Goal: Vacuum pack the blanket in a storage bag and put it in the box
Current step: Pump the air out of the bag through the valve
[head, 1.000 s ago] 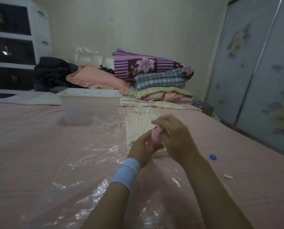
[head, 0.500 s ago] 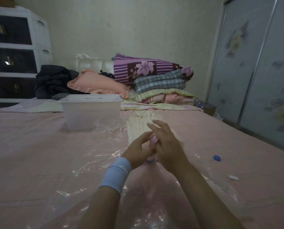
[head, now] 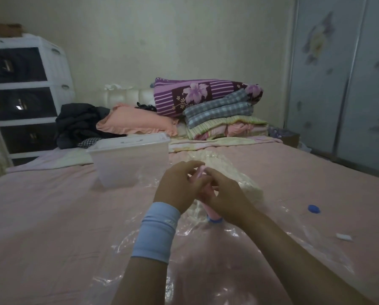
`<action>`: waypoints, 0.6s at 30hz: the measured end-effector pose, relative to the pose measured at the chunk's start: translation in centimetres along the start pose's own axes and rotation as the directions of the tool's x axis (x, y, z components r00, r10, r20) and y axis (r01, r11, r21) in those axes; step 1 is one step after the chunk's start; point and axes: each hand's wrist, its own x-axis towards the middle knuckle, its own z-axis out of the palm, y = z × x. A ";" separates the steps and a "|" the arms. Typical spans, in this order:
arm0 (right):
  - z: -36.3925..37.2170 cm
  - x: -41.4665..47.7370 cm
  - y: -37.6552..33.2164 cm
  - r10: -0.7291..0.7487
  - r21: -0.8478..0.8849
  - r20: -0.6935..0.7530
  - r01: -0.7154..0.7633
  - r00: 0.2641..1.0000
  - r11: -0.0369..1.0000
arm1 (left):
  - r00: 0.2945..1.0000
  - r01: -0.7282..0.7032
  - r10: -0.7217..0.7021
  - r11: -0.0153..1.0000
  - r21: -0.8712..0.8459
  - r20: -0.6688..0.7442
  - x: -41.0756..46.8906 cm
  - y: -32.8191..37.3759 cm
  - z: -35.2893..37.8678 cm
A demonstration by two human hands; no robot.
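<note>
1. Fingers of my right hand (head: 226, 197), stretched flat half a second ago, now curl round the pump (head: 212, 213); my left hand (head: 179, 186) pinches its handle on top.
2. My storage bag (head: 217, 267) lies flat on the bed (head: 41, 205), running from 6 to 12 o'clock. It looks thin and slippery, so I'd grip it by its edges.
3. At 11 o'clock sits the box (head: 129, 164), lid on.
4. Folded inside the bag at 1 o'clock, the blanket (head: 234, 172) looks soft and light.
5. At 3 o'clock lies a blue cap (head: 313, 209).
</note>
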 end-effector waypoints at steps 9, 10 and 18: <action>1.6 0.8 0.9 -0.015 -0.032 -0.015 0.014 1.000 0.999 | 0.903 -0.143 0.256 0.936 0.320 -0.345 0.3 1.3 -1.9; 1.8 0.9 0.8 -0.006 -0.030 0.003 0.006 1.000 1.000 | 0.862 -0.151 0.280 0.937 0.315 -0.422 0.1 1.3 -2.8; 2.6 1.0 0.0 -0.034 -0.082 0.066 0.039 0.997 0.996 | 0.768 -0.215 0.280 0.960 0.180 -0.576 -0.3 -1.2 -4.2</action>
